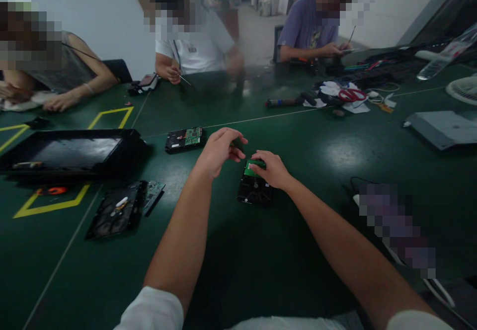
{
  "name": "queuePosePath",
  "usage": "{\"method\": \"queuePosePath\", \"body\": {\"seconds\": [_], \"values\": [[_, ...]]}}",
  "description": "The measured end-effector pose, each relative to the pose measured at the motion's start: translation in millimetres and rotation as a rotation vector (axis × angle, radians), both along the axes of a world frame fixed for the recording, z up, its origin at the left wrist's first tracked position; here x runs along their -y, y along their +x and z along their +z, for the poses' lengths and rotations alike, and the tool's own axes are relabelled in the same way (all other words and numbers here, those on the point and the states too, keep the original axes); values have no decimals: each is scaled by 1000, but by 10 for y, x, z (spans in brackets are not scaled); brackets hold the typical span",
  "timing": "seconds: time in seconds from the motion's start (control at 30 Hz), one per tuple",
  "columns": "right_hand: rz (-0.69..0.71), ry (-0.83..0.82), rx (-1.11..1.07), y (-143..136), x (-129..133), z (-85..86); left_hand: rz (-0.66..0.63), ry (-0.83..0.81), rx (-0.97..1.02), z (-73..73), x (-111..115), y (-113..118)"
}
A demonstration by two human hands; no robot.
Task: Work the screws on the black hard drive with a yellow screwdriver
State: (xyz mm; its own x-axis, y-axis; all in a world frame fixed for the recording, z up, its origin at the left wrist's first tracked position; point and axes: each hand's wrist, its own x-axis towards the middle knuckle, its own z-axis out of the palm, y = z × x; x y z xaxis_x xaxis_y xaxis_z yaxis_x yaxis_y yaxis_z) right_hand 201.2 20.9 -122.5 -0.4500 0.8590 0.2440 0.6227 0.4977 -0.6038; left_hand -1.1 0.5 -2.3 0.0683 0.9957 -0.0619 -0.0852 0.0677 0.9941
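A black hard drive (255, 191) with a green circuit board at its far end lies on the green table in front of me. My right hand (275, 170) grips that far end, its thumb over the board and its fingers at the edge. Just left of the drive, my left hand (222, 150) hovers with loosely bent fingers apart and nothing visible in them. Beyond my left wrist is a second hard drive (184, 139) with its circuit board showing. An opened black casing (117, 210) lies nearer on the left, with a loose circuit board (152, 196) beside it.
A large black tray (134, 143) stands at the left, near yellow tape markings (55, 206). Cables and a red coil (352, 95) lie at the back right. A grey box (441, 128) and a plastic bottle (449, 54) are farther right. Three people sit across the table.
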Motion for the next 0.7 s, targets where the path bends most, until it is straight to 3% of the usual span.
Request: {"method": "queuePosePath", "body": {"seconds": [0.7], "values": [[-14, 1, 4, -10, -1, 19, 22, 38, -41, 58, 30, 25]]}}
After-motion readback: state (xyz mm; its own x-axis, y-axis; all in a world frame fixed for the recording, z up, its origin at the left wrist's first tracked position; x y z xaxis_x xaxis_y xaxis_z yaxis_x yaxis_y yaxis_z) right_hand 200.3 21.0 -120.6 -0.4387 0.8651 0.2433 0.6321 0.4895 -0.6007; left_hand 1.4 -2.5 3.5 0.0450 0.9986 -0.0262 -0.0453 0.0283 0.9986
